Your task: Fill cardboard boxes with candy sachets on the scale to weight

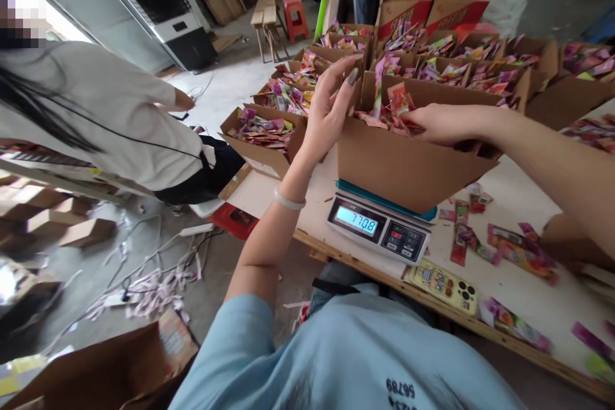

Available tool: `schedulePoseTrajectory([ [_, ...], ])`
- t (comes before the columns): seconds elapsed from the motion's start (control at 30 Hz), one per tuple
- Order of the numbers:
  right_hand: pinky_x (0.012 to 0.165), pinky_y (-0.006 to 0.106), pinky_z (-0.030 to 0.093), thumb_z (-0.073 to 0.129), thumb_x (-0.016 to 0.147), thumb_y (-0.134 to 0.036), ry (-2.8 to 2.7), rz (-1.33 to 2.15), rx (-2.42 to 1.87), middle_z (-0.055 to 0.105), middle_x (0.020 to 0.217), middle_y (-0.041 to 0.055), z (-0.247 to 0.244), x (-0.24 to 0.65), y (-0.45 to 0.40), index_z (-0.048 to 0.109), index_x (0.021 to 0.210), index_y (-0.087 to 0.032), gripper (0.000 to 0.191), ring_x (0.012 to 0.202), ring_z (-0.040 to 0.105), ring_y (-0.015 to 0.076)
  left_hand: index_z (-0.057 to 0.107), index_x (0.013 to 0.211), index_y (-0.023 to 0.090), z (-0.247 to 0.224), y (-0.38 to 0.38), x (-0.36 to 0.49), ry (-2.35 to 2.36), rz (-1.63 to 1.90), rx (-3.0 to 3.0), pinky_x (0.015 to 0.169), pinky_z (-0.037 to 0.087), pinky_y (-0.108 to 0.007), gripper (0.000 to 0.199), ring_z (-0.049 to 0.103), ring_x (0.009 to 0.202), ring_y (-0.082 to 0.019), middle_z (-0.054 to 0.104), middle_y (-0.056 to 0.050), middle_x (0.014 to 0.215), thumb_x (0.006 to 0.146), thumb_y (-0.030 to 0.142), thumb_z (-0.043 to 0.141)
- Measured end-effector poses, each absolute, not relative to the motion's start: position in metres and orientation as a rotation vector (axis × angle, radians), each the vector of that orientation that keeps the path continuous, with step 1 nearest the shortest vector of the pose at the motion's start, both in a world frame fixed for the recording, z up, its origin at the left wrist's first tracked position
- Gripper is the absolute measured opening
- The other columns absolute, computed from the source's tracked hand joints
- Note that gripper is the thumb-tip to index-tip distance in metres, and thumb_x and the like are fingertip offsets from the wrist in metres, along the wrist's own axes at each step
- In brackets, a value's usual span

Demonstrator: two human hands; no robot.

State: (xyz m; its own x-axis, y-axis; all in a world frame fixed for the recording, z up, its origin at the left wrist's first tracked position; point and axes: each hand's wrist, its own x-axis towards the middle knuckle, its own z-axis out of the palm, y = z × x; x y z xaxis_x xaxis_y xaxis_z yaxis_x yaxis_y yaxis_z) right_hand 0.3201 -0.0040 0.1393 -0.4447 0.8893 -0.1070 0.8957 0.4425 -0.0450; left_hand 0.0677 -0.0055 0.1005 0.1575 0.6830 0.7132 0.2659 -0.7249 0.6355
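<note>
An open cardboard box [408,163] of small colourful packets [401,101] sits on a digital scale [379,221]. Its lit display seems to read 7708. My left hand [331,106] is at the box's upper left corner, fingers stretched and apart, with nothing seen in it. Inside the box, my right hand [439,123] reaches down among the packets near the front wall. Packets and cardboard hide its fingertips, so whether it grips one does not show.
Several filled boxes [262,134] stand left of and behind the scale. Loose packets [521,250] and a phone in a yellow case [444,285] lie on the table [480,272]. A person in a white top [110,109] is at the left. Cables [163,256] litter the floor.
</note>
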Motion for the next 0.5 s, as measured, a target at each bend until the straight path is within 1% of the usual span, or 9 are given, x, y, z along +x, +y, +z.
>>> schedulePoseTrajectory([
  [0.03, 0.086, 0.033, 0.053, 0.072, 0.088, -0.031, 2.559, -0.134, 1.584, 0.076, 0.102, 0.0082, 0.144, 0.319, -0.005, 0.074, 0.114, -0.013, 0.032, 0.089, 0.072, 0.0189, 0.064, 0.142, 0.032, 0.099, -0.006, 0.068, 0.909, 1.579, 2.069, 0.13, 0.037, -0.041, 0.068, 0.048, 0.154, -0.029, 0.062, -0.009, 0.151, 0.097, 0.08, 0.044],
  [0.1, 0.092, 0.034, 0.051, 0.065, 0.093, -0.031, 2.482, -0.075, 1.579, 0.074, 0.117, 0.0104, 0.162, 0.322, -0.01, 0.07, 0.126, -0.009, 0.039, 0.107, 0.072, 0.0209, 0.063, 0.143, 0.035, 0.098, -0.006, 0.066, 0.923, 1.565, 2.049, 0.13, 0.037, -0.043, 0.068, 0.047, 0.155, -0.03, 0.063, -0.008, 0.15, 0.096, 0.081, 0.045],
  [0.17, 0.094, 0.034, 0.048, 0.058, 0.098, -0.04, 2.505, -0.013, 1.744, 0.071, 0.127, 0.0107, 0.184, 0.329, -0.018, 0.066, 0.134, -0.007, 0.049, 0.12, 0.068, 0.0222, 0.063, 0.143, 0.035, 0.097, -0.005, 0.063, 0.924, 1.563, 2.029, 0.13, 0.038, -0.043, 0.068, 0.046, 0.156, -0.03, 0.062, -0.008, 0.151, 0.095, 0.081, 0.047],
  [0.2, 0.093, 0.035, 0.047, 0.055, 0.099, -0.046, 2.506, 0.001, 1.85, 0.071, 0.129, 0.01, 0.193, 0.333, -0.023, 0.065, 0.135, -0.007, 0.054, 0.122, 0.067, 0.0224, 0.063, 0.142, 0.035, 0.096, -0.005, 0.061, 0.92, 1.568, 2.016, 0.13, 0.039, -0.042, 0.068, 0.046, 0.156, -0.031, 0.062, -0.008, 0.152, 0.095, 0.081, 0.047],
  [0.3, 0.09, 0.038, 0.046, 0.047, 0.094, -0.07, 2.475, -0.005, 2.056, 0.073, 0.125, 0.0079, 0.209, 0.342, -0.037, 0.069, 0.128, -0.007, 0.075, 0.119, 0.068, 0.0222, 0.063, 0.142, 0.033, 0.095, -0.001, 0.06, 0.917, 1.582, 1.977, 0.128, 0.041, -0.042, 0.067, 0.044, 0.157, -0.031, 0.062, -0.008, 0.154, 0.096, 0.08, 0.048],
  [0.33, 0.09, 0.038, 0.047, 0.046, 0.091, -0.074, 2.474, -0.01, 2.085, 0.073, 0.124, 0.0079, 0.211, 0.344, -0.041, 0.07, 0.126, -0.008, 0.079, 0.118, 0.068, 0.0219, 0.063, 0.142, 0.033, 0.094, 0.0, 0.06, 0.917, 1.583, 1.971, 0.128, 0.041, -0.042, 0.067, 0.043, 0.158, -0.031, 0.061, -0.008, 0.154, 0.096, 0.079, 0.048],
  [0.4, 0.089, 0.037, 0.049, 0.049, 0.091, -0.073, 2.517, -0.059, 2.126, 0.074, 0.123, 0.008, 0.21, 0.346, -0.047, 0.072, 0.123, -0.008, 0.075, 0.114, 0.07, 0.0206, 0.062, 0.143, 0.033, 0.093, 0.001, 0.061, 0.914, 1.581, 1.965, 0.128, 0.04, -0.043, 0.066, 0.041, 0.159, -0.031, 0.061, -0.007, 0.155, 0.096, 0.078, 0.049],
  [0.5, 0.086, 0.036, 0.048, 0.054, 0.095, -0.058, 2.567, -0.137, 2.193, 0.074, 0.12, 0.0075, 0.21, 0.346, -0.051, 0.071, 0.12, -0.006, 0.059, 0.11, 0.07, 0.0188, 0.063, 0.142, 0.035, 0.092, 0.001, 0.063, 0.907, 1.573, 1.964, 0.129, 0.04, -0.041, 0.062, 0.041, 0.159, -0.031, 0.06, -0.006, 0.156, 0.097, 0.076, 0.05],
])
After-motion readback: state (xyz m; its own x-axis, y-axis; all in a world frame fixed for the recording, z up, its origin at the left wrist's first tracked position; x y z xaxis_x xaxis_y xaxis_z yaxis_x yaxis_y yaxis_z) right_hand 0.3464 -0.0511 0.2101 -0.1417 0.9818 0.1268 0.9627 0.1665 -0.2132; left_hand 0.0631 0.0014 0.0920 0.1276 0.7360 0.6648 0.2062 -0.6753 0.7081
